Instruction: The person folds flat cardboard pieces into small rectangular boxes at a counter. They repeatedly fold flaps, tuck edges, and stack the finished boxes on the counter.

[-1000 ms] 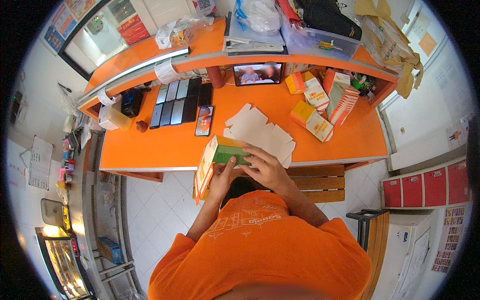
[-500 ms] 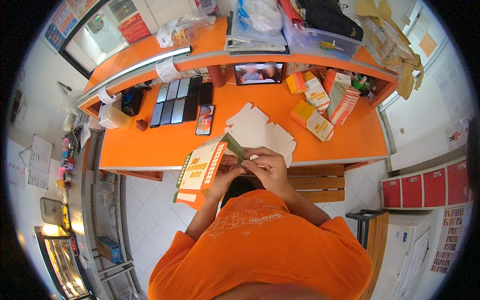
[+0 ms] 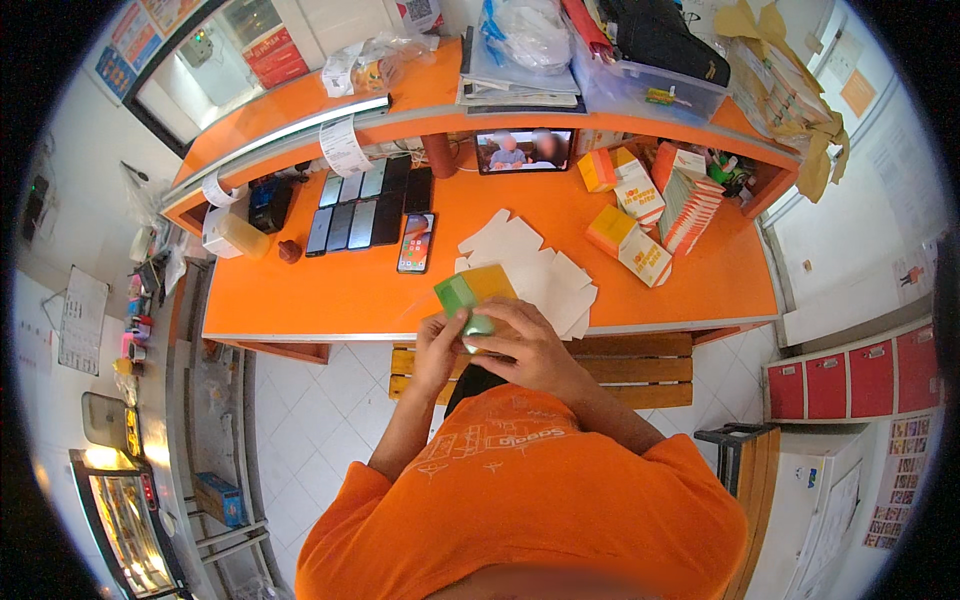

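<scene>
Both my hands meet just below the front edge of the orange desk (image 3: 330, 290), holding a small cardboard carton (image 3: 470, 292) with green and orange faces. My left hand (image 3: 437, 348) grips its lower left side. My right hand (image 3: 520, 338) covers its lower right, fingers curled over it. Only the carton's top part shows above my fingers. A pile of flat white carton blanks (image 3: 535, 265) lies on the desk right behind it.
A row of dark phones (image 3: 365, 200) and one lit phone (image 3: 416, 242) lie at the desk's left. A tablet (image 3: 524, 150) stands at the back. Orange and white boxes (image 3: 640, 230) sit at the right. A wooden bench (image 3: 620, 358) stands under the desk.
The carton was a long open flat sheet half a second ago. Now it is folded smaller and held closer between both hands, nearer the desk edge.
</scene>
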A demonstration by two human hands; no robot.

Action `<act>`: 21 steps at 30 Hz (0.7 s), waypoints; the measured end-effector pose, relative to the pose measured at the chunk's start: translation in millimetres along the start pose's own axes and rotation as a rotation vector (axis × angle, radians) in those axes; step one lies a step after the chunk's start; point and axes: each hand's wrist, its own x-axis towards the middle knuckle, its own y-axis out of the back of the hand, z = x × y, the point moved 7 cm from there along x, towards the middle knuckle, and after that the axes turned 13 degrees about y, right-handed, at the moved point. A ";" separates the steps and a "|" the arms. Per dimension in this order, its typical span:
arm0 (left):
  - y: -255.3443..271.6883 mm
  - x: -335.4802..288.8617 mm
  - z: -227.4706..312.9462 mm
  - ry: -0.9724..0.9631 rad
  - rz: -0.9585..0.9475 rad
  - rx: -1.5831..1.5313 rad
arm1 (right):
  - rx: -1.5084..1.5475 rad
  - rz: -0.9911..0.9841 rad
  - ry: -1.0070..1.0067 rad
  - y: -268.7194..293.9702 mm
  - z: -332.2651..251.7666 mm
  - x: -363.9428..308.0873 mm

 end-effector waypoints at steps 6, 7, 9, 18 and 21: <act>16.6 -1.6 20.4 0.037 -0.002 -0.526 | 0.200 0.122 -0.213 9.9 26.9 -10.0; 8.1 -4.0 23.8 0.051 -0.090 -0.629 | 0.154 0.191 -0.137 14.6 22.8 -11.5; -11.9 -17.1 27.7 -0.032 -0.256 -0.808 | 0.154 0.286 -0.047 14.6 19.0 -11.7; -26.6 -31.0 46.7 -0.409 0.008 0.012 | 0.316 0.289 -0.060 14.0 7.6 4.2; -21.7 -34.7 55.8 -0.482 0.338 0.335 | 0.445 0.407 -0.159 14.2 12.3 1.0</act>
